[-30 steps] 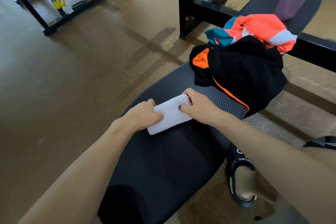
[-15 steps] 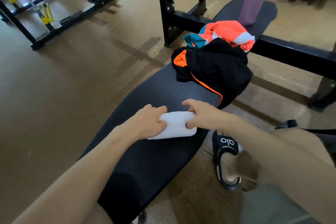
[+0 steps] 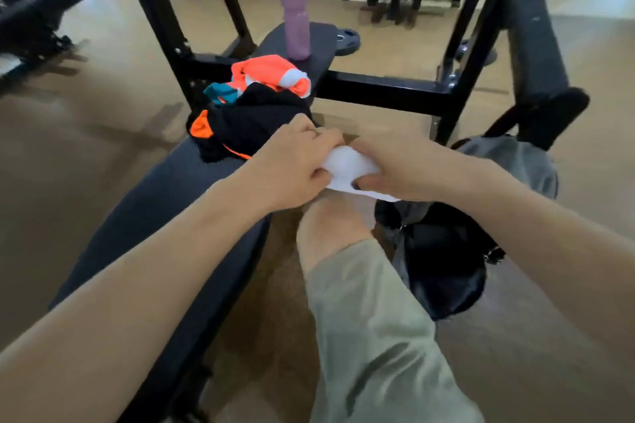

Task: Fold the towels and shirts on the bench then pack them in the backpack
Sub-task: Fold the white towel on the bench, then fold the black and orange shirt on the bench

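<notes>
Both hands hold a folded white towel (image 3: 348, 166) in the air, past the bench's right edge and above my knee. My left hand (image 3: 295, 165) grips its left end and my right hand (image 3: 398, 168) grips its right end with the thumb underneath. A grey and black backpack (image 3: 446, 251) sits on the floor right of the bench, just below and right of the towel. On the black bench (image 3: 165, 203) lie a crumpled black shirt with orange trim (image 3: 240, 129) and an orange, teal and white garment (image 3: 264, 77) behind it.
A purple water bottle (image 3: 295, 15) stands upright at the far end of the bench. A black steel rack frame (image 3: 385, 89) crosses behind the clothes, with uprights left and right. Weight plates and other gym machines stand on the brown floor farther back.
Both hands lifted the folded white towel off the bench pad and carried it rightward, off the bench and toward the backpack. The view swung right, bringing the backpack into sight.
</notes>
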Motion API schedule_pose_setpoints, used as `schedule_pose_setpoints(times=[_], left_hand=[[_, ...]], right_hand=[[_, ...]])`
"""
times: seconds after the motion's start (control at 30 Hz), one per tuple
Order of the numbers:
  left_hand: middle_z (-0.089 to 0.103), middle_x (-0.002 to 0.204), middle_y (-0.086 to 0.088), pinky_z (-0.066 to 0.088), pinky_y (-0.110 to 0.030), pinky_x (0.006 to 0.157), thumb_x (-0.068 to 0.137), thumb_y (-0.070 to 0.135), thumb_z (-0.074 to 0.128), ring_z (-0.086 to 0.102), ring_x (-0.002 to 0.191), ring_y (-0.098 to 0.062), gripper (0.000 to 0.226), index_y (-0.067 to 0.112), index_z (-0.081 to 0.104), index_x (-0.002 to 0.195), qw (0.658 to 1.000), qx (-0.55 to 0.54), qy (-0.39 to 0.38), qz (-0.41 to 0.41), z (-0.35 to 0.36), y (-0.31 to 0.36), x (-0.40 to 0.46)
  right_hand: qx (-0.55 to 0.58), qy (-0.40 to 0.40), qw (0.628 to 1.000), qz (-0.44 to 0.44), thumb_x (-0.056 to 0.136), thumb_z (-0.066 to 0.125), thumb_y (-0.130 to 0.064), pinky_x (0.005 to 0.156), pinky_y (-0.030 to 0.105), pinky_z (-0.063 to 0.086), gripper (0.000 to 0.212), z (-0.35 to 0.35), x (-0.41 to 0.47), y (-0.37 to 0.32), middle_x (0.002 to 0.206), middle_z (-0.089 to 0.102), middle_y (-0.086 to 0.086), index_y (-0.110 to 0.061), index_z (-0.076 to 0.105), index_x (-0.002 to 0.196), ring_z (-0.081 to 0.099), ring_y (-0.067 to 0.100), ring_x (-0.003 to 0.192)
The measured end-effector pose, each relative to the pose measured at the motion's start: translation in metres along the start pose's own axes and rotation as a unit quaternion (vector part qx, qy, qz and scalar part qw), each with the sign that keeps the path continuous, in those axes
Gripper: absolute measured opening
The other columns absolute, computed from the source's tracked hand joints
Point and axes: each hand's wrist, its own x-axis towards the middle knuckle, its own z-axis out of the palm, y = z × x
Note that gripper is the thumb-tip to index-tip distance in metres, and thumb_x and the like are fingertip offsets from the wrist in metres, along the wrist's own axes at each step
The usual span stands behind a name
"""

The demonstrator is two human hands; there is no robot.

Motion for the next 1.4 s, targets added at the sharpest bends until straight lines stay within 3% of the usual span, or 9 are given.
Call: schedule_pose_setpoints(times=[0.17, 0.4, 0.53, 0.77, 0.87, 1.03, 1.17, 1.23, 1.4], left_hand=[[0.063, 0.110, -0.006, 0.044, -0.040, 0.087, 0.081, 0.016, 0.063, 0.042, 0.111, -0.025, 0.049, 0.017, 0.054, 0.129, 0.992, -0.039, -0.104, 0.056, 0.062, 0.078, 0.029], [0.054, 0.133, -0.012, 0.044, -0.043, 0.090, 0.096, 0.028, 0.055, 0.049, 0.121, -0.034, 0.062, 0.022, 0.031, 0.152, 0.965, -0.012, -0.261, 0.031, 0.153, 0.135, 0.034], [0.030, 0.157, -0.011, 0.045, -0.041, 0.088, 0.100, 0.030, 0.056, 0.044, 0.131, -0.035, 0.084, 0.033, -0.002, 0.161, 0.969, -0.035, -0.243, 0.009, 0.174, 0.137, 0.059], [0.036, 0.152, -0.007, 0.049, -0.044, 0.093, 0.097, 0.026, 0.058, 0.049, 0.127, -0.032, 0.082, 0.026, 0.007, 0.161, 0.980, -0.095, -0.174, -0.013, 0.187, 0.120, 0.091], [0.038, 0.153, -0.001, 0.052, -0.041, 0.087, 0.098, 0.025, 0.056, 0.049, 0.123, -0.028, 0.079, 0.032, 0.008, 0.161, 0.981, -0.097, -0.166, -0.003, 0.184, 0.108, 0.097], [0.031, 0.160, 0.003, 0.048, -0.033, 0.086, 0.102, 0.022, 0.052, 0.047, 0.129, -0.023, 0.073, 0.043, 0.014, 0.159, 0.962, -0.128, -0.240, 0.010, 0.166, 0.092, 0.102], [0.046, 0.151, -0.002, 0.039, -0.028, 0.082, 0.102, 0.023, 0.053, 0.053, 0.103, -0.019, 0.057, 0.041, 0.037, 0.153, 0.956, -0.156, -0.249, -0.004, 0.138, 0.070, 0.103], [0.053, 0.145, -0.003, 0.042, -0.031, 0.094, 0.101, 0.022, 0.054, 0.055, 0.117, -0.021, 0.052, 0.036, 0.044, 0.150, 0.963, -0.161, -0.215, -0.030, 0.120, 0.050, 0.100], [0.060, 0.136, -0.002, 0.047, -0.040, 0.105, 0.102, 0.024, 0.054, 0.057, 0.124, -0.021, 0.044, 0.029, 0.051, 0.146, 0.963, -0.174, -0.104, -0.178, 0.090, -0.019, 0.076]], right_hand=[[0.086, -0.004, 0.988, 0.131, 0.097, 0.057, -0.029, 0.094, 0.036, 0.045, 0.049, 0.095, -0.074, 0.063, 0.137, 0.055, 0.002, -0.019, 0.043, 0.143, 0.054, 0.024, 0.124], [-0.003, -0.033, 0.974, 0.225, 0.085, 0.060, -0.006, 0.084, 0.045, 0.052, 0.041, 0.225, -0.092, 0.150, 0.116, 0.062, 0.018, -0.004, 0.056, 0.126, 0.061, 0.040, 0.108], [-0.102, -0.056, 0.965, 0.235, 0.093, 0.044, -0.009, 0.100, 0.044, 0.042, 0.056, 0.254, -0.055, 0.180, 0.141, 0.049, 0.011, -0.012, 0.039, 0.149, 0.046, 0.035, 0.131], [-0.095, -0.085, 0.947, 0.296, 0.093, 0.033, -0.011, 0.077, 0.048, 0.058, 0.043, 0.343, -0.005, 0.222, 0.105, 0.070, 0.017, -0.008, 0.069, 0.118, 0.070, 0.039, 0.092], [-0.094, -0.090, 0.935, 0.331, 0.092, 0.062, -0.022, 0.086, 0.042, 0.056, 0.033, 0.333, -0.005, 0.218, 0.114, 0.071, 0.013, -0.014, 0.068, 0.124, 0.069, 0.034, 0.105], [-0.106, -0.163, 0.935, 0.297, 0.104, 0.035, -0.015, 0.114, 0.043, 0.032, 0.044, 0.313, 0.004, 0.185, 0.149, 0.047, 0.015, -0.007, 0.043, 0.147, 0.043, 0.033, 0.138], [-0.040, -0.140, 0.964, 0.221, 0.099, 0.046, -0.008, 0.088, 0.039, 0.049, 0.031, 0.269, 0.004, 0.131, 0.125, 0.063, 0.011, -0.012, 0.057, 0.128, 0.061, 0.031, 0.116], [-0.007, -0.116, 0.977, 0.178, 0.094, 0.051, -0.006, 0.075, 0.038, 0.047, 0.025, 0.234, 0.008, 0.109, 0.117, 0.064, 0.012, -0.012, 0.058, 0.118, 0.064, 0.034, 0.109], [0.168, 0.024, 0.976, 0.135, 0.096, 0.047, -0.013, 0.079, 0.035, 0.051, 0.027, 0.164, 0.058, 0.067, 0.110, 0.067, 0.006, -0.015, 0.060, 0.119, 0.064, 0.029, 0.103]])
